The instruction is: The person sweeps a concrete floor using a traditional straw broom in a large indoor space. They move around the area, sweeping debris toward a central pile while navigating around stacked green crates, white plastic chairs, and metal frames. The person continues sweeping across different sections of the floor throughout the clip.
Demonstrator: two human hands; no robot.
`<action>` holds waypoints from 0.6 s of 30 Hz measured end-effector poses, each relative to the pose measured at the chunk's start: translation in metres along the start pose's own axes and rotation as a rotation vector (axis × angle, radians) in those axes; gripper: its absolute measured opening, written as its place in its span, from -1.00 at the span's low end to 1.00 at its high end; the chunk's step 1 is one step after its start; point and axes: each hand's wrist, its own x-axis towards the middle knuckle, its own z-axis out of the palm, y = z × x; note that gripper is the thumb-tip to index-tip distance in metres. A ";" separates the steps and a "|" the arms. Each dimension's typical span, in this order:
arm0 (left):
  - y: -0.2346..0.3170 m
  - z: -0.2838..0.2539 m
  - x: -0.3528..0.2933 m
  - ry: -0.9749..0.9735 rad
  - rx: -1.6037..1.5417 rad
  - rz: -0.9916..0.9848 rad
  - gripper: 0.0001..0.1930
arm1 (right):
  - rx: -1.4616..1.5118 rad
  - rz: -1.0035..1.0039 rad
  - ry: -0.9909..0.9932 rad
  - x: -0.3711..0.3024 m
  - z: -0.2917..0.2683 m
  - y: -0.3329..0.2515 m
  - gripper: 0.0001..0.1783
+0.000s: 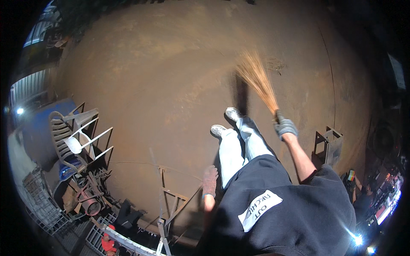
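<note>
In a grey work glove, my right hand (285,127) is closed around the bound dark handle of a stick broom (258,79). Its long tan bristles fan out over the brown floor (162,85), their tips smeared by motion. Beside the bristles, to the right, lies a small scatter of straw-like debris (276,65). My left hand (210,180), in a reddish-brown glove, hangs low by my left leg with its fingers loosely stretched out. It holds nothing that I can see, and a thin metal frame (174,195) stands nearest to it.
Chairs lie tipped at the left, a white-legged one (87,140) among them, above heaped scrap metal (92,200). At the right stands a small metal stand (329,145). A person (364,194) is at lower right; someone in red (108,242) is at lower left.
</note>
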 end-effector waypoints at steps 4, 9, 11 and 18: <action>-0.003 0.000 -0.007 0.037 -0.108 -0.014 -0.56 | 0.141 -0.336 -0.105 0.012 0.028 -0.112 -0.49; -0.032 -0.023 -0.026 0.068 -0.263 0.096 -0.60 | 0.120 -0.429 -0.236 0.090 0.081 -0.268 -0.55; -0.058 -0.055 -0.006 0.119 -0.283 -0.063 -0.66 | 0.167 -0.368 -0.151 0.124 0.094 -0.297 -0.59; -0.133 -0.114 0.025 0.059 -0.171 -0.155 -0.68 | 0.070 -0.008 -0.043 0.200 0.073 -0.156 -0.55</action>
